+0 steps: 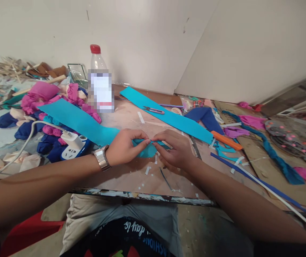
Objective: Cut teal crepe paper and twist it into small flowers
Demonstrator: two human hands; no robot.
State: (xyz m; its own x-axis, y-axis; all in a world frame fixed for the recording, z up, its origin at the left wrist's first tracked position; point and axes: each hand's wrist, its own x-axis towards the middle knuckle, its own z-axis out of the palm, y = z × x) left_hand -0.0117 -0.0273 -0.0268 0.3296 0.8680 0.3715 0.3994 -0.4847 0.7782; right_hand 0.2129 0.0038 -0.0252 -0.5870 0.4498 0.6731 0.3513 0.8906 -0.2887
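A long turquoise fabric strip (99,131) runs from the cloth pile at the left to between my hands, over the table (131,178). My left hand (127,144), with a metal watch (101,158) at the wrist, pinches the strip's edge between thumb and index finger. Fingertip to fingertip with it, my right hand (176,147) pinches the same strip, part of which hangs below the fingers. A second turquoise strip (166,119) lies flat beyond my hands, with pink-handled thread snips (153,110) on it. An orange utility knife (226,140) is at its near end.
Left are a white-and-blue power strip (75,150) with a plugged-in cable and a heap of pink and navy cloth pieces (40,96). A red-capped bottle (97,59) stands behind, its lower part blurred out. Blue ribbon (238,169) and cardboard (265,171) lie right.
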